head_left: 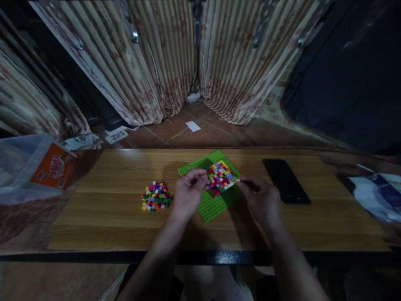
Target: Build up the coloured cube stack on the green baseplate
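Note:
A green studded baseplate [213, 209] lies at an angle on the wooden table. On it sits a square patch of small toy bricks [221, 177] in many colours. My left hand [189, 192] is closed, thumb and fingers pinched together at the patch's left edge; whatever they hold is hidden. My right hand [263, 198] pinches a small whitish brick [238, 180] at the patch's right corner. I cannot tell whether that brick touches the patch. Left of my left hand lies a loose pile of coloured bricks [156, 196].
A black phone-like slab [286, 181] lies on the table [109, 225] right of my right hand. A clear plastic bin with an orange label [54, 166] stands off the left end. Striped curtains [163, 62] hang beyond the far edge; white plastic wrapping [372, 196] is at right.

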The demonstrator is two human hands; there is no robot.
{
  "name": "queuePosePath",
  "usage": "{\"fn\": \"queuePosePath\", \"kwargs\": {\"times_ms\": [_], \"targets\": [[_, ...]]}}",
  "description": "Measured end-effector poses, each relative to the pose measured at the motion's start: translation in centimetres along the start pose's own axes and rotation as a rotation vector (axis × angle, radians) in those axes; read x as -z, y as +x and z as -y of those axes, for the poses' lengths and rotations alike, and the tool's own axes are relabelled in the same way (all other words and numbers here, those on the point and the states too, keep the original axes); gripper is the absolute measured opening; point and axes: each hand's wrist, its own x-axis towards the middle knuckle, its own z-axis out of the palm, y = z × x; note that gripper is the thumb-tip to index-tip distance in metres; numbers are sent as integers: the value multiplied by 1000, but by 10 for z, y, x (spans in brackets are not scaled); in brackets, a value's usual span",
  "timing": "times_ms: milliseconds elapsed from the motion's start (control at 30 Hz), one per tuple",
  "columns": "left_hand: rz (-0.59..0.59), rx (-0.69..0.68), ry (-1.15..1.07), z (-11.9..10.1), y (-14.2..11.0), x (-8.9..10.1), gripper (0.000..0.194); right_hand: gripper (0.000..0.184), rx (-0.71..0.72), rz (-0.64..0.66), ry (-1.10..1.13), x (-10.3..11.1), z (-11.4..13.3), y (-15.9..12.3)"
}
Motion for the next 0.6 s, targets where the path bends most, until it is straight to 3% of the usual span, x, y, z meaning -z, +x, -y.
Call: {"fn": "queuePosePath", "kwargs": {"times_ms": [400,600], "targets": [[4,22,-16,1,0,0,13,30,-265,-61,246,-11,7,5],[15,21,-12,1,0,0,13,32,-318,-76,277,-12,8,4]]}}
